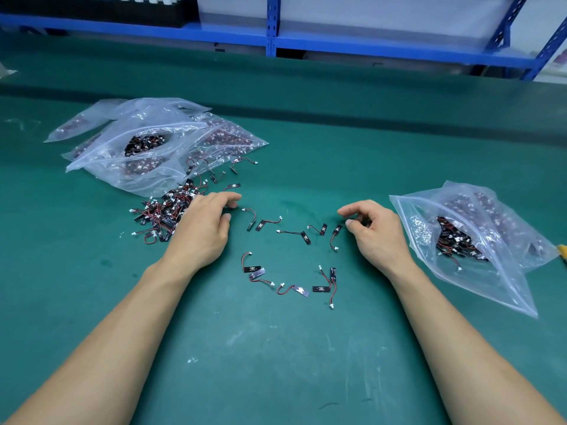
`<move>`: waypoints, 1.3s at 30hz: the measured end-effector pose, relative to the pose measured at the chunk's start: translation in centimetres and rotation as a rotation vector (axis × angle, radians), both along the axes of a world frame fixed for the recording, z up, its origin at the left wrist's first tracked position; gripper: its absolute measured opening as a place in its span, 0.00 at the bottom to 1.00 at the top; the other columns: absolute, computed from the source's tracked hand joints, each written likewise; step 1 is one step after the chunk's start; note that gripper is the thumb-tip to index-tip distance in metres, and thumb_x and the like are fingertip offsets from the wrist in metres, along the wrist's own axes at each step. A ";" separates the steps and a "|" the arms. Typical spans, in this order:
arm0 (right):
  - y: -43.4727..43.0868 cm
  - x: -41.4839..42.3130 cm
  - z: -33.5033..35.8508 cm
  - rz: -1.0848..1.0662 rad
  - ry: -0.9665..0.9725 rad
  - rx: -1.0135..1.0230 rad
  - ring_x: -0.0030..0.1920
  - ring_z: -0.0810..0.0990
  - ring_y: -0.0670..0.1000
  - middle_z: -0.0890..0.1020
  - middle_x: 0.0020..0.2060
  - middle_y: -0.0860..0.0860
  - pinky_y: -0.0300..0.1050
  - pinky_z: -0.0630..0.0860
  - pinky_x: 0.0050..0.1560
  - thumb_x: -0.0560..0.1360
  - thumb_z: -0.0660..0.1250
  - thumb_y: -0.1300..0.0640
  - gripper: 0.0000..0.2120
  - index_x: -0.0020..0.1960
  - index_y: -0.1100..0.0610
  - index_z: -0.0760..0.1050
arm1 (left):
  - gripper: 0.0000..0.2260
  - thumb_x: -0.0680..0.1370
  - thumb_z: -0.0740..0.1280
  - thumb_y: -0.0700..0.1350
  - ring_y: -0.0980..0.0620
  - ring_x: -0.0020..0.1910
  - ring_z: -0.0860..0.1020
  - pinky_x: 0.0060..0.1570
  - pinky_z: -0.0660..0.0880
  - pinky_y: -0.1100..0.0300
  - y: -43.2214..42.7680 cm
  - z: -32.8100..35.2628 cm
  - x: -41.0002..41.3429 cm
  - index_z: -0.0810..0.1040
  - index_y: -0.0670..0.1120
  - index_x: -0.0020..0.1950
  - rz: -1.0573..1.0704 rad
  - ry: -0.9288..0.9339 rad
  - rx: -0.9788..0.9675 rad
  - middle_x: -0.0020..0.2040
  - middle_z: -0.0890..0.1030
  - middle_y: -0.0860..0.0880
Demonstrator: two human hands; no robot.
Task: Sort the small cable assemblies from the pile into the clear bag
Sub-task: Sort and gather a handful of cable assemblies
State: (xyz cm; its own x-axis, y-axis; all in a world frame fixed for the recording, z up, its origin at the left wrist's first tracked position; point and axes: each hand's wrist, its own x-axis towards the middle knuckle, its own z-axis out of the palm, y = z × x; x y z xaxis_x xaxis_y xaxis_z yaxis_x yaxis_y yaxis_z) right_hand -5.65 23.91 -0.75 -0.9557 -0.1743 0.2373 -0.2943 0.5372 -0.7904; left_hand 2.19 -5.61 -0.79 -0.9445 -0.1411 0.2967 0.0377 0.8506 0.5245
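A pile of small cable assemblies (167, 214), black tabs with red-black wires and white plugs, lies left of centre on the green mat. My left hand (204, 227) rests at the pile's right edge, fingers spread, holding nothing. Several loose assemblies (294, 234) lie scattered between my hands, and several more (291, 282) sit nearer to me. My right hand (372, 228) hovers with curled fingers beside one loose assembly (336, 233); nothing is visibly gripped. A clear zip bag (478, 240) with assemblies inside lies open at the right.
Several clear bags (147, 142) holding more assemblies are stacked at the back left, touching the pile. A blue metal shelf frame (271, 26) runs along the far side. A yellow object (563, 250) peeks out behind the right bag.
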 end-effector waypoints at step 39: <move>0.1 0.0 -0.2 0.023 0.003 -0.028 0.36 0.74 0.39 0.82 0.43 0.42 0.29 0.69 0.39 0.73 0.63 0.70 0.18 0.46 0.48 0.81 | 0.17 0.79 0.64 0.35 0.48 0.60 0.70 0.64 0.65 0.56 0.0 -0.2 -0.1 0.75 0.48 0.67 -0.011 -0.009 -0.024 0.59 0.78 0.51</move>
State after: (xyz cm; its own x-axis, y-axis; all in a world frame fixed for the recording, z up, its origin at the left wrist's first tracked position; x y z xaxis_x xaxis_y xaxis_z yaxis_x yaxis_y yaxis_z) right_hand -5.61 23.99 -0.91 -0.9508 -0.1897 0.2448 -0.3084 0.5081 -0.8041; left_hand 2.10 -5.60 -0.96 -0.9485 -0.1237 0.2915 0.0425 0.8625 0.5042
